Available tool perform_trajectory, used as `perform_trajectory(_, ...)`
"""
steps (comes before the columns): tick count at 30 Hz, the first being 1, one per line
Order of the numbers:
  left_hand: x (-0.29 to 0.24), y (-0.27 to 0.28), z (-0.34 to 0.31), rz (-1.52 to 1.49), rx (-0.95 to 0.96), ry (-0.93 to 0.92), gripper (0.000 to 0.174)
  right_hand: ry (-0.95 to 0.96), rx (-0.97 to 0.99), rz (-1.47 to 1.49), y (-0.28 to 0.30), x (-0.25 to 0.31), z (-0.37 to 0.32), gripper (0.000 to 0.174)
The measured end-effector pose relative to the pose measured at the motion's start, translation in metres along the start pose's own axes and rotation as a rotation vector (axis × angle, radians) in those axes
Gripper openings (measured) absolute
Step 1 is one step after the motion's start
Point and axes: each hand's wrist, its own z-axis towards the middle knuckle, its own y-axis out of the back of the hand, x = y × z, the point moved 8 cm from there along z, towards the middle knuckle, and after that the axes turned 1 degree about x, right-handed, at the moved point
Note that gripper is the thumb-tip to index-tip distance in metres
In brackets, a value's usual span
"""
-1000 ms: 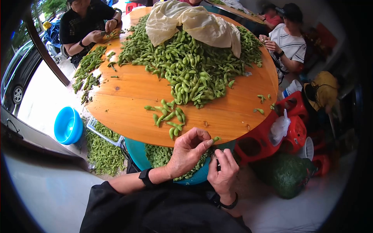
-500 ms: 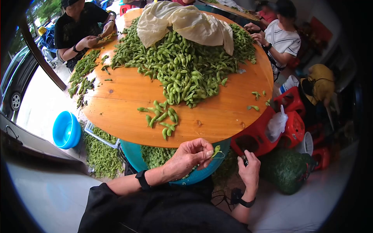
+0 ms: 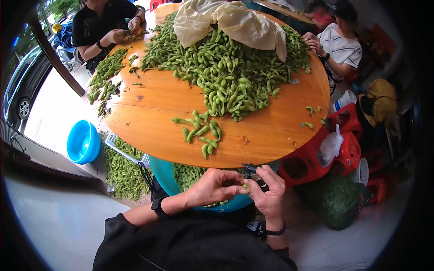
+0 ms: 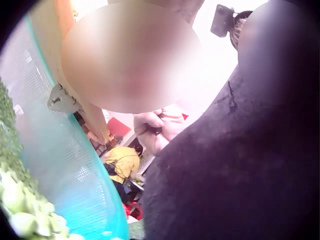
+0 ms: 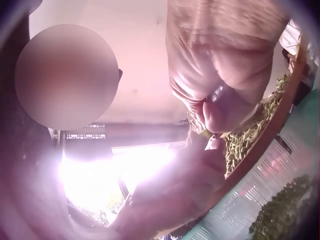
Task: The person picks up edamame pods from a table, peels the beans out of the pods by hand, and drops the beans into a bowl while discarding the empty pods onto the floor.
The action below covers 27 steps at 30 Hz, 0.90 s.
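Observation:
My left hand (image 3: 214,187) pinches a green soybean pod (image 3: 245,185) between thumb and fingertips, just off the table's near edge. Most of the pod is hidden by fingers. Right beside it, my right hand (image 3: 271,192) grips a small black tool (image 3: 250,169) with shiny parts; its kind I cannot tell. The fingertips of both hands meet at the pod. In the right wrist view the right hand (image 5: 225,65) is above and the left hand (image 5: 175,190) below. Under the hands stands a teal basket (image 3: 162,174) holding shelled green beans (image 3: 187,176).
A big heap of pods (image 3: 226,77) covers the round wooden table (image 3: 158,104), partly under a cream cloth (image 3: 235,22). Several loose pods (image 3: 201,128) lie near me. Blue basin (image 3: 83,142) at left, red stools (image 3: 300,165) and a green sack (image 3: 334,203) at right. Other people sit around the table.
Half a second ago the hands were apart, the left holding the pod with a thin strand hanging from it. The right hand has since come back left to meet the left hand.

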Motion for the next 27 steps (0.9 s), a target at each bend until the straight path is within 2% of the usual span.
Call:
perform_trajectory(2, -0.018, -0.001, -0.008, 0.395, 0.025, -0.039, 0.028, -0.032, 0.014, -0.060, -0.007, 0.006, 0.000, 0.023)
perform_trajectory(3, -0.025, 0.003, -0.008, 0.434, -0.048, -0.225, 0.028, -0.034, 0.025, -0.061, -0.010, 0.006, -0.001, 0.023)
perform_trajectory(6, -0.020, 0.008, -0.012, 0.352, -0.058, -0.187, 0.028, 0.032, 0.048, -0.040, -0.011, 0.003, -0.003, 0.026)
perform_trajectory(7, -0.020, 0.009, -0.012, 0.349, -0.061, -0.187, 0.028, -0.131, 0.102, 0.143, -0.015, -0.010, -0.006, 0.027)
perform_trajectory(8, -0.012, 0.010, -0.012, 0.269, -0.054, -0.104, 0.027, -0.294, 0.155, 0.325, -0.020, -0.022, -0.012, 0.029)
perform_trajectory(9, -0.005, 0.011, -0.012, 0.190, -0.046, -0.021, 0.026, -0.234, 0.181, 0.321, -0.021, -0.024, -0.013, 0.028)
perform_trajectory(13, -0.002, 0.011, -0.015, 0.141, -0.074, -0.028, 0.024, -0.124, 0.205, 0.283, -0.020, -0.022, -0.014, 0.025)
perform_trajectory(15, -0.012, 0.010, -0.018, 0.322, -0.101, -0.142, 0.025, -0.173, 0.165, 0.173, -0.022, -0.020, -0.015, 0.023)
perform_trajectory(18, -0.010, 0.013, -0.020, 0.343, -0.184, -0.150, 0.017, -0.252, 0.133, 0.218, -0.029, -0.022, -0.017, 0.022)
perform_trajectory(22, -0.009, 0.015, -0.022, 0.341, -0.254, -0.202, 0.016, -0.176, 0.074, 0.176, -0.031, -0.024, -0.017, 0.020)
perform_trajectory(24, -0.009, 0.015, -0.023, 0.308, -0.259, -0.224, 0.017, -0.362, 0.110, 0.387, -0.038, -0.031, -0.016, 0.018)
perform_trajectory(25, -0.007, 0.016, -0.022, 0.308, -0.260, -0.224, 0.017, -0.362, 0.111, 0.387, -0.037, -0.030, -0.016, 0.018)
perform_trajectory(27, 0.008, 0.015, -0.019, -0.013, -0.174, -0.118, 0.018, -0.396, 0.137, 0.536, -0.041, -0.031, -0.016, 0.018)
